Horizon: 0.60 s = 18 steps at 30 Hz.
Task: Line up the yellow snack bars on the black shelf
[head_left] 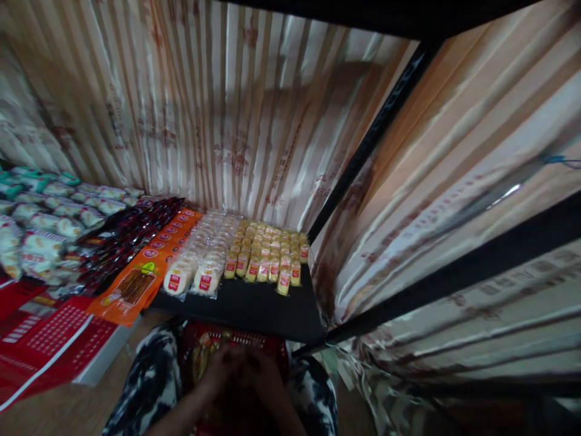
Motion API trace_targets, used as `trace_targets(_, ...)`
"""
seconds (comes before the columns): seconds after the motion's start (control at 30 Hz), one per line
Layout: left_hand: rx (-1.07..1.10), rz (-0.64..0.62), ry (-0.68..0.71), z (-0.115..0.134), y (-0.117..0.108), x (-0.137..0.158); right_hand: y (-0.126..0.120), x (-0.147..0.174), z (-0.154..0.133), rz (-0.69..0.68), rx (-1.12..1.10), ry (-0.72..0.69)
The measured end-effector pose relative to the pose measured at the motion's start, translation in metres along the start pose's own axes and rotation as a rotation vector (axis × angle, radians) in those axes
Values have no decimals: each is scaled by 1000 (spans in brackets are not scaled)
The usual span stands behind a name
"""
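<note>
My left hand point(226, 361) and my right hand point(259, 367) meet low in the view, over a red basket point(272, 343) between my knees. Their fingers are curled in towards each other in deep shadow. What they hold, if anything, is too dark to make out. Yellow wrapped packs point(204, 354) lie in the basket beside my left hand. On the dark shelf point(254, 309) just beyond stand rows of small yellow wrapped snacks point(263, 266), one pack sticking out in front. Left of these are two rows of round white wrapped cakes point(206, 280).
An orange snack bag point(131, 287), dark red packets point(131, 236) and white packets point(49, 245) fill the shelf's left side. A red perforated crate point(59, 327) is at lower left. Black frame posts point(363, 157) and striped sheeting point(227, 109) enclose the back and right.
</note>
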<state>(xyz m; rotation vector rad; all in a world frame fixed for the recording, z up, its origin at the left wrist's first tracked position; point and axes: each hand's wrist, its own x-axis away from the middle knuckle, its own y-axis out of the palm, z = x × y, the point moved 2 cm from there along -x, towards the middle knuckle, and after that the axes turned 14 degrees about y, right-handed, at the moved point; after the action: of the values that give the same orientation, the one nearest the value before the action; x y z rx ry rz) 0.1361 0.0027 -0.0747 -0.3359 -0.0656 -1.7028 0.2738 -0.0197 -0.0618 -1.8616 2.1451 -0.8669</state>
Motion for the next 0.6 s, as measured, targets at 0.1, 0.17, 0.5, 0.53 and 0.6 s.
trace_targets(0.1,-80,-21,99,22,-4,5,-13,9,-17,-76,-68,-78)
trace_targets(0.17,-93,-30,190,37,-6,7,-22,10,-28,-72,-78,-85)
trace_targets(0.5,-270,-48,521,126,1,-25,-67,-12,-65,259,-146,-124)
trace_targets(0.53,-286,-19,548,134,2,-31,-71,-18,-64,325,-133,-130)
trace_targets(0.6,-329,29,602,149,8,-44,-79,-34,-61,439,-88,-146)
